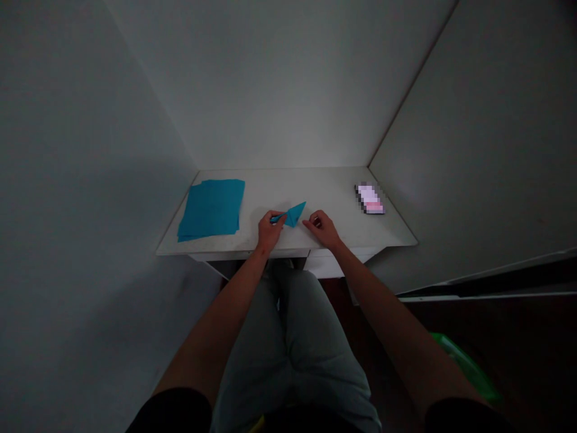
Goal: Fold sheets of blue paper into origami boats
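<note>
My left hand (269, 233) pinches a small piece of folded blue paper (295, 213) between thumb and fingers, just above the front part of the white table. The paper's pointed end sticks out to the upper right, and its narrow left part lies under my fingers. A short gap to the right of the paper, my right hand (323, 230) hovers with loosely curled fingers. Thumb and forefinger stand apart there, with nothing visible between them.
A stack of blue paper sheets (211, 207) lies on the left of the white table (279, 180). On the right side rests a phone (369, 199) with a blurred screen. Walls enclose the table at the back and both sides. A green object (466, 364) is low at right.
</note>
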A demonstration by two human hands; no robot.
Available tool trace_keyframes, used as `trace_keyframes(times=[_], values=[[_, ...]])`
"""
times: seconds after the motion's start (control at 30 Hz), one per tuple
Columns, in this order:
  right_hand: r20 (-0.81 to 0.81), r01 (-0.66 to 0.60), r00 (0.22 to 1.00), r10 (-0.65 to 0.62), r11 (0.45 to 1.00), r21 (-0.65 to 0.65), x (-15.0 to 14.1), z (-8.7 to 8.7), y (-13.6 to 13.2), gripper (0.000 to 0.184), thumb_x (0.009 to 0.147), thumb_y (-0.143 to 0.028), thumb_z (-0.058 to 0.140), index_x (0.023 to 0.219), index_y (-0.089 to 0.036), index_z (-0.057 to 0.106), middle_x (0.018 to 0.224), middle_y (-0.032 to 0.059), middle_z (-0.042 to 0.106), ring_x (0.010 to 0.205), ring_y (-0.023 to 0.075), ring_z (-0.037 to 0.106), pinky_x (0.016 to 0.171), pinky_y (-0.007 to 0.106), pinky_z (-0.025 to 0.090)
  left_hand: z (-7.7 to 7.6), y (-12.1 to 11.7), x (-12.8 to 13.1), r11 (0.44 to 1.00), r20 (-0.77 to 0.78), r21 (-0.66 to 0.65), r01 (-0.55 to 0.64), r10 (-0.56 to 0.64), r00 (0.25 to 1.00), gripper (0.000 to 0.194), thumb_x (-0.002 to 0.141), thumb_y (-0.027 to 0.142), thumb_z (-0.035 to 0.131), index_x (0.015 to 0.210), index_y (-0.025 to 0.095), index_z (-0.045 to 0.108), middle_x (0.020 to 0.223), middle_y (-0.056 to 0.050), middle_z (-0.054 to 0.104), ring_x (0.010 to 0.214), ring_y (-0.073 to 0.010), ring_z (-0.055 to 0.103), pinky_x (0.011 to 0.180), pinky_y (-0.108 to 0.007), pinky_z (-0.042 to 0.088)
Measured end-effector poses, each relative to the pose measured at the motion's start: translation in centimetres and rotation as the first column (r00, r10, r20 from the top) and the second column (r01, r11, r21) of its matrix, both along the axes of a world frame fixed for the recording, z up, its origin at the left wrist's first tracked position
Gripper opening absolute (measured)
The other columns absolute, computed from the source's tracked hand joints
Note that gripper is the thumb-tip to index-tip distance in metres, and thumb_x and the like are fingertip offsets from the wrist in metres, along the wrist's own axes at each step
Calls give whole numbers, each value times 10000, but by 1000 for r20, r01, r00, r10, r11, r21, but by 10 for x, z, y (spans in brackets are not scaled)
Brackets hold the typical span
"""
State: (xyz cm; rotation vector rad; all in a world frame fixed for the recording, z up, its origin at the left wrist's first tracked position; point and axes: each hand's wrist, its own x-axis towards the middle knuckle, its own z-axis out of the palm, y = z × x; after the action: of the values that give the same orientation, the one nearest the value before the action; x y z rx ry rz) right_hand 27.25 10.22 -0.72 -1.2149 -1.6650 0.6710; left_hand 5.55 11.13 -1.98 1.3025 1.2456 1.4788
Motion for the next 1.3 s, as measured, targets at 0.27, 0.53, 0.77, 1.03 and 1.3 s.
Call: trace_keyframes(times=[0.27,0.53,0.77,1.03,1.3], values=[[89,-44,995,49,997,-59,-2,2,-2,482,913,-706,659,988,-234,720,856,35,706,677,175,591,663,327,487,1,-6,-3,914,2,61,402,-403,915,333,821,456,840,978,188,721,1369,-158,751,1136,-271,760,1084,-486,560],[144,-58,987,73,993,-107,-1,2,-6,489,927,-723,652,1030,-248,711,748,1,700,662,187,625,642,314,473,0,-6,-5,870,-48,18,492,-491,870,391,821,449,865,1071,192,709,1385,-155,730,1207,-293,736,1126,-519,531],[122,-92,987,102,992,-86,0,1,-6,423,940,-645,687,1104,-255,691,1055,44,789,737,175,665,715,327,528,-2,-7,-1,869,1,12,494,-494,869,693,779,376,909,1385,211,615,1490,-177,652,1197,-294,744,1042,-481,599],[95,-80,991,90,991,-108,2,-5,-2,584,953,-581,691,1456,-301,593,1094,47,792,760,192,701,712,336,561,-2,-5,-3,915,-115,16,402,-398,910,544,880,304,792,1406,249,666,1481,-123,676,1034,-218,757,956,-386,613],[140,-100,984,110,992,-78,2,-1,-5,512,994,-480,619,1476,-309,641,993,23,765,698,165,656,704,316,534,-1,-7,-1,953,-234,49,298,-279,931,653,850,133,672,1493,232,616,1418,-105,685,856,-158,684,897,-355,583]])
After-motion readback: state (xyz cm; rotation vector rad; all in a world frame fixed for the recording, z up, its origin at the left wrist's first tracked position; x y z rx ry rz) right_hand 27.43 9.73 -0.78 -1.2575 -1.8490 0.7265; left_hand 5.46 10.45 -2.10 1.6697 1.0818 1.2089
